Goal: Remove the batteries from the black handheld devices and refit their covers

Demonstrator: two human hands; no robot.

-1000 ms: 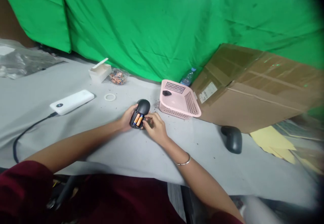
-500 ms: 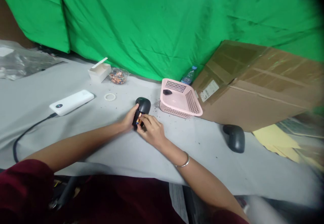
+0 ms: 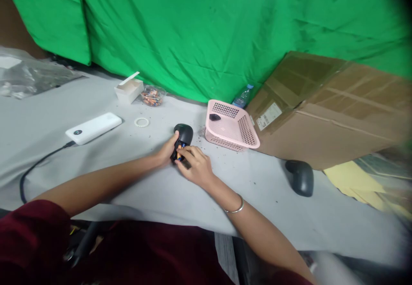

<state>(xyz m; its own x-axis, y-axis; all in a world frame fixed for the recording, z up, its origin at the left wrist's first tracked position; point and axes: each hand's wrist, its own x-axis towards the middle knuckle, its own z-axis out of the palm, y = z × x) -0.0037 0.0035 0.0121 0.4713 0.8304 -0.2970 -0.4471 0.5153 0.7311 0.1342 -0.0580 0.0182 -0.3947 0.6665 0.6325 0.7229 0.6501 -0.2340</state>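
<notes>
My left hand (image 3: pixel 167 150) is wrapped around a black rounded device (image 3: pixel 183 133) from its left side. Its battery bay lies uncovered, and orange-and-blue batteries (image 3: pixel 179 152) show inside. My right hand (image 3: pixel 197 165) reaches in from the right, with thumb and fingertips closed around a battery at the bay. The fingers partly hide the bay, so how many batteries sit there is unclear. A similar dark device (image 3: pixel 302 178) lies on the table at the right.
Behind my hands stand a pink basket (image 3: pixel 225 131) holding a small black piece, a tub of batteries (image 3: pixel 153 96) and an open white box (image 3: pixel 128 91). A white power bank (image 3: pixel 93 128) with a cable, a bead ring (image 3: pixel 141 122), a bottle (image 3: pixel 242 97) and a large carton (image 3: pixel 341 126) surround them.
My right fingers have shifted slightly at the bay, and more of the batteries' orange and blue shows. My left hand keeps its hold on the device. The view has moved a little.
</notes>
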